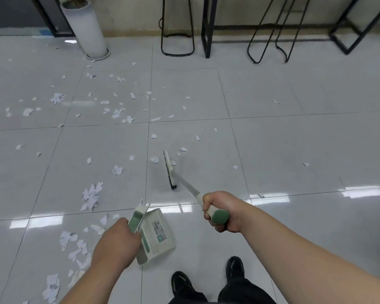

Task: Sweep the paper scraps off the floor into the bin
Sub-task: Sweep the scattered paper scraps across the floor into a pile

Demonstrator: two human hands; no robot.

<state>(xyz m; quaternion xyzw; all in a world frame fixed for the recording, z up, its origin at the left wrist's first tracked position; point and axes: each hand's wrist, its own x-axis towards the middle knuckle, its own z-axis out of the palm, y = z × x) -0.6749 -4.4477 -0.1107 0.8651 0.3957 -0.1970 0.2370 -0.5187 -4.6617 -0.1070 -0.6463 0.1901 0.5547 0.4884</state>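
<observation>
Head view: the left hand [116, 240] grips the handle of a tilted dustpan [157, 234], its inside hidden, the right hand [221, 210] curls round the grip of the broom [170, 171], and paper scraps [90, 197] lie strewn over glossy floor tiles [272, 139] ahead and left of both hands, a white planter [86, 29] far beyond.

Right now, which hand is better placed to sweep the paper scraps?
Right hand: it grips the white broom with a green cap, its head by white paper scraps. The left hand holds the white and green dustpan.
</observation>
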